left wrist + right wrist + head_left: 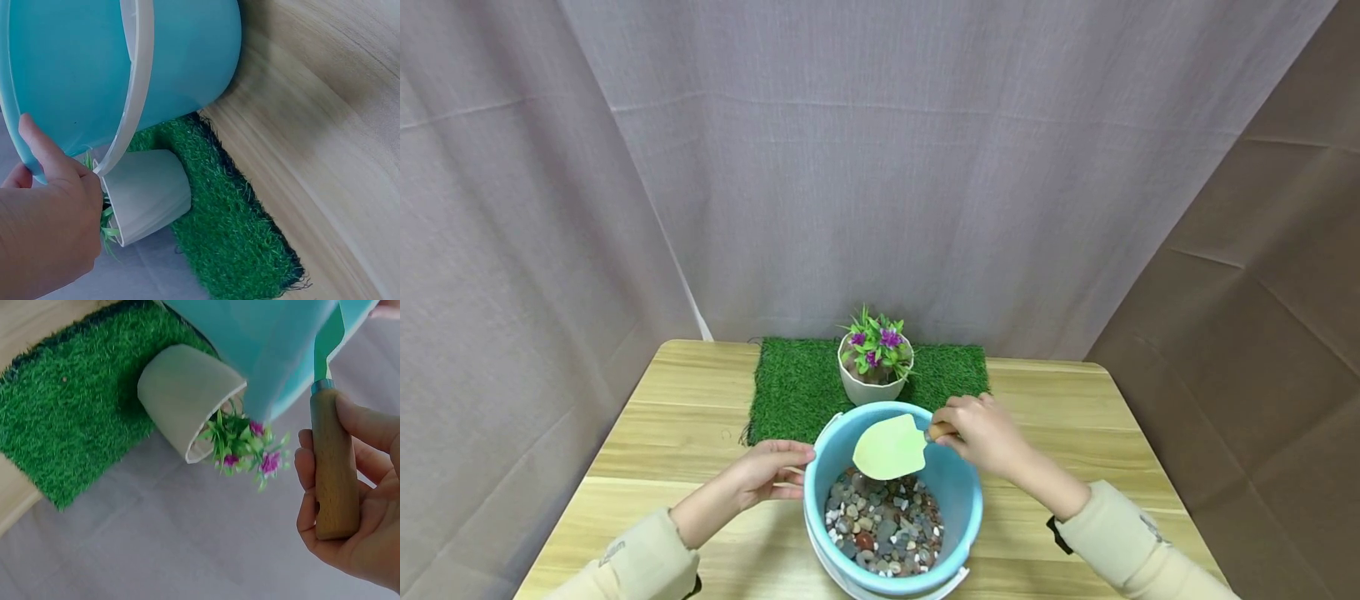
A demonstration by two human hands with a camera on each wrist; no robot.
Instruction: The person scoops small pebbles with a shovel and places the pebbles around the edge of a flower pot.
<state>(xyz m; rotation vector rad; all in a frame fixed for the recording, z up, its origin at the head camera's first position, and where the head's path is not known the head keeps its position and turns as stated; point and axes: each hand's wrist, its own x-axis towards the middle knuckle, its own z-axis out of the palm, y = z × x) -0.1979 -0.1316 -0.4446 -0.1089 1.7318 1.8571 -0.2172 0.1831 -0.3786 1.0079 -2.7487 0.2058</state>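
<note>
A light blue bucket (970, 508) holds several mixed pebbles (886, 533) at its bottom. My left hand (767, 475) grips the bucket's rim from the left, and the left wrist view shows its thumb over the edge. In my right hand (981, 433) is a hand trowel (891, 447) with a pale green blade. Fingers curl round its wooden handle (334, 469) in the right wrist view. The blade is over the bucket's opening, above the pebbles, and its visible face carries no stones.
Behind the bucket, a white flowerpot (874, 389) with purple flowers and green leaves stands on a green artificial grass mat (797, 392). All of this is on a light wooden table (700, 400). Grey curtains (850, 192) hang round its back and sides. A white handle (140, 81) hangs at the bucket's side.
</note>
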